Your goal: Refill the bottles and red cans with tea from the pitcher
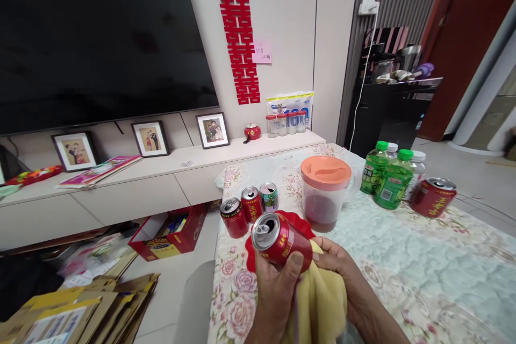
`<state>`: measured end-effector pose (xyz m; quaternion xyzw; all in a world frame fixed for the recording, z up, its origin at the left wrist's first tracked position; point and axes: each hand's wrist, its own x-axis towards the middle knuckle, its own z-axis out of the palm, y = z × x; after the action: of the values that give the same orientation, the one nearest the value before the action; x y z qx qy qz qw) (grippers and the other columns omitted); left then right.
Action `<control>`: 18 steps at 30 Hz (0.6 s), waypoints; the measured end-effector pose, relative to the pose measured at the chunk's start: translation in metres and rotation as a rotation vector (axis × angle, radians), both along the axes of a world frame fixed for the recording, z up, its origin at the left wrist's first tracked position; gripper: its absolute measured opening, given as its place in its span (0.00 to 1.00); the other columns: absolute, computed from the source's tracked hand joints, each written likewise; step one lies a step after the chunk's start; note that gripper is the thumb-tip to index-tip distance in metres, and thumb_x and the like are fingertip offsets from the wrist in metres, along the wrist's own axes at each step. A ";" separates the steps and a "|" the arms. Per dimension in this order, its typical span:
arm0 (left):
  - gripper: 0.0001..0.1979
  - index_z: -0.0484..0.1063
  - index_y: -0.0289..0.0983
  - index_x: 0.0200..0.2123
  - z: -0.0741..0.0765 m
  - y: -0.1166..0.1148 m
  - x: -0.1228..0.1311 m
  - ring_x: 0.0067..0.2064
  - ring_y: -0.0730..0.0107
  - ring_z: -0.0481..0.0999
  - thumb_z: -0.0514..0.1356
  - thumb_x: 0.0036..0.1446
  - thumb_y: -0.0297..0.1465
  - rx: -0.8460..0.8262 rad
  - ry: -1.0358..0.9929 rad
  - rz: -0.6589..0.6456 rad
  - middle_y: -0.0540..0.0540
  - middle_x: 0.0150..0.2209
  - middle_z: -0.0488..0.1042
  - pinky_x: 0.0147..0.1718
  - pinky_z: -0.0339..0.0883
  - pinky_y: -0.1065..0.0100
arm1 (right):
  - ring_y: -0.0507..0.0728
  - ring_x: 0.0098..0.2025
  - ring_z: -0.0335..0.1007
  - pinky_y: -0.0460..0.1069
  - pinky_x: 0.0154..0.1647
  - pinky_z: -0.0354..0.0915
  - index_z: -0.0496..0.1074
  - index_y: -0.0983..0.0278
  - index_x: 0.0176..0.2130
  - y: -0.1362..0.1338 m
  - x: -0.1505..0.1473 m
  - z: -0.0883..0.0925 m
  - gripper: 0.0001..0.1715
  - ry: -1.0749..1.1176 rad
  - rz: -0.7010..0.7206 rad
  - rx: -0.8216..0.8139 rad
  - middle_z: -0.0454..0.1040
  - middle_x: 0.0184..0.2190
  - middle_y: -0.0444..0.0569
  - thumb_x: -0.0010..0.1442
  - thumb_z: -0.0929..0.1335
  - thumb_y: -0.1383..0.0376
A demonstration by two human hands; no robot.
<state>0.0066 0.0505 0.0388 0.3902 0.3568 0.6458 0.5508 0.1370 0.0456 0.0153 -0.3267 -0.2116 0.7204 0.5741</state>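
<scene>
My left hand [276, 285] is wrapped round a red drink can [288, 239], which is tilted with its opened top toward the upper left. A yellow cloth [322, 295] hangs from my right hand [336, 263], whose fingers press it against the can's lower end. Behind the held can lies a red scalloped dish [252, 258], partly covered by the can and my left hand. Just beyond stand two more opened red cans, one black-topped can [235, 219] and another can [252, 204], beside a green-and-pink can [269, 197].
A clear pitcher [322, 209] with an orange lid stands on the flowered tablecloth [387, 258]. Green bottles [393, 185], white-capped bottles and a red can [433, 197] are to the right. Flattened cardboard [116, 301] and a red box [173, 236] lie on the floor at left.
</scene>
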 end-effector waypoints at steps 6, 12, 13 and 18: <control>0.36 0.71 0.38 0.51 -0.004 0.001 -0.002 0.44 0.52 0.83 0.76 0.42 0.47 -0.007 -0.033 0.028 0.43 0.40 0.81 0.49 0.77 0.53 | 0.58 0.30 0.78 0.52 0.37 0.72 0.78 0.66 0.38 0.001 -0.004 -0.007 0.23 0.075 0.063 0.069 0.82 0.33 0.52 0.43 0.82 0.61; 0.32 0.71 0.37 0.48 -0.003 -0.001 -0.004 0.42 0.53 0.83 0.75 0.45 0.47 0.016 -0.016 0.024 0.42 0.39 0.81 0.48 0.77 0.55 | 0.58 0.30 0.78 0.52 0.38 0.71 0.77 0.65 0.36 0.001 -0.008 -0.014 0.22 0.100 0.068 0.058 0.81 0.31 0.49 0.41 0.82 0.64; 0.34 0.71 0.37 0.50 -0.002 -0.001 -0.003 0.42 0.52 0.83 0.75 0.45 0.47 0.017 -0.020 0.006 0.41 0.39 0.81 0.47 0.78 0.55 | 0.57 0.29 0.77 0.51 0.37 0.71 0.77 0.64 0.36 0.000 -0.010 -0.012 0.22 0.103 0.060 0.041 0.81 0.30 0.48 0.40 0.82 0.65; 0.36 0.70 0.37 0.53 0.003 -0.004 0.000 0.44 0.49 0.84 0.76 0.44 0.44 0.051 -0.020 -0.065 0.39 0.40 0.82 0.44 0.79 0.56 | 0.57 0.32 0.77 0.50 0.38 0.70 0.77 0.63 0.34 -0.003 -0.018 0.001 0.23 0.119 -0.008 0.018 0.82 0.33 0.46 0.36 0.83 0.69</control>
<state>0.0067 0.0468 0.0416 0.4092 0.3216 0.6403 0.5650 0.1194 0.0429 0.0161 -0.2789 -0.1821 0.7344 0.5913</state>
